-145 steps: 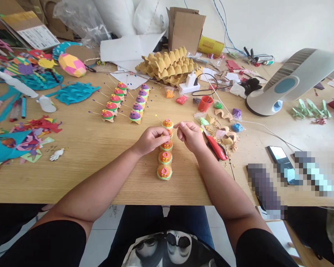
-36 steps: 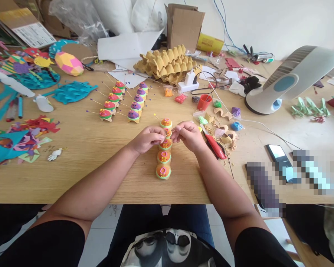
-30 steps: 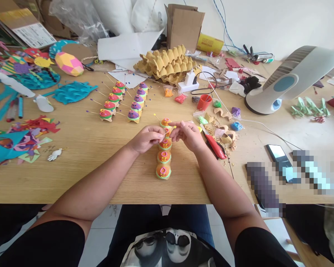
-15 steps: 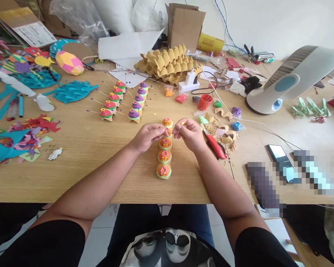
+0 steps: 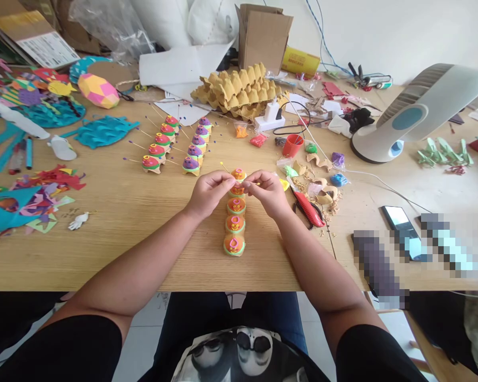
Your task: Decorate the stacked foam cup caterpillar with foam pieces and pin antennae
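A row of orange egg-carton cups with green rims, an orange caterpillar, lies on the wooden table in front of me. My left hand is closed in a pinch against the left side of its second cup from the far end. My right hand is closed on a thin toothpick with a yellow tip, held at the right side of the same cup. Another yellow-tipped toothpick sticks out of the far cup.
Two finished caterpillars, red and purple, stand to the left behind. A red utility knife, clay lumps and a red cup lie right. Egg trays, a fan, a phone and paper scraps surround.
Both hands have stayed at the far cups. In the last second the right hand lifted the yellow-tipped toothpick, then brought it down against the cup's right side.
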A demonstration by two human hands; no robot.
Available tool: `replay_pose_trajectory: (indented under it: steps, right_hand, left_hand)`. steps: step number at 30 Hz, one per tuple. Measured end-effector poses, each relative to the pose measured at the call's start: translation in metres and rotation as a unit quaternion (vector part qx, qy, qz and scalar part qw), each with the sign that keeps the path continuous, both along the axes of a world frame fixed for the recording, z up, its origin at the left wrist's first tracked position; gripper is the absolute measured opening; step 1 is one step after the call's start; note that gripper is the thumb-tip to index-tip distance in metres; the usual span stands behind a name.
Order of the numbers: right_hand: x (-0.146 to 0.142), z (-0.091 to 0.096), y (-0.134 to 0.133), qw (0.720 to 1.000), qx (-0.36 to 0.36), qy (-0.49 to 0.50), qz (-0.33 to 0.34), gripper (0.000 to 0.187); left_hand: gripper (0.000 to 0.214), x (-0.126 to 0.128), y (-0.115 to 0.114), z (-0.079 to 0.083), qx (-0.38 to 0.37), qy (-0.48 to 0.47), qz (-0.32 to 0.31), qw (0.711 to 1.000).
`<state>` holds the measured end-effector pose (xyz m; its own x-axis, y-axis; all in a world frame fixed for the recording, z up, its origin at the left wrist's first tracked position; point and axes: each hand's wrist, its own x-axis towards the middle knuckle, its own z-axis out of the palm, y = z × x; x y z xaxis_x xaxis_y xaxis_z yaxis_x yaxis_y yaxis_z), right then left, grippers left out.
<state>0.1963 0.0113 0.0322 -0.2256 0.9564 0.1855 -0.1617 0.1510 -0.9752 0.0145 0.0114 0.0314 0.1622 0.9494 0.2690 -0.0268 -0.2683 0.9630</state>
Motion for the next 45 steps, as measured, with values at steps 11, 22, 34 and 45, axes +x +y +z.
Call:
replay_pose_trajectory:
  steps: [11,22,34,45]
  right_hand:
    - [-0.005,0.003,-0.003,0.995,0.079,0.005,-0.062,0.027]
    - [-0.007,0.011,-0.006,0.999,0.045,0.019,-0.013,0.033]
    - [0.000,0.030,-0.007,0.992,0.081,-0.080,-0.050,0.033]
    - [0.104,0.048,-0.041,0.649,-0.101,-0.736,-0.163,0.043]
  left_hand:
    - [0.033,0.004,-0.001,0.003,0.040,0.040,0.003,0.998]
    - [0.016,0.000,-0.006,0.007,0.042,0.022,-0.120,0.992]
    - [0.019,-0.001,-0.006,0.010,0.061,0.035,-0.113,0.991]
    - [0.023,0.003,-0.008,0.013,0.060,0.043,-0.105,0.992]
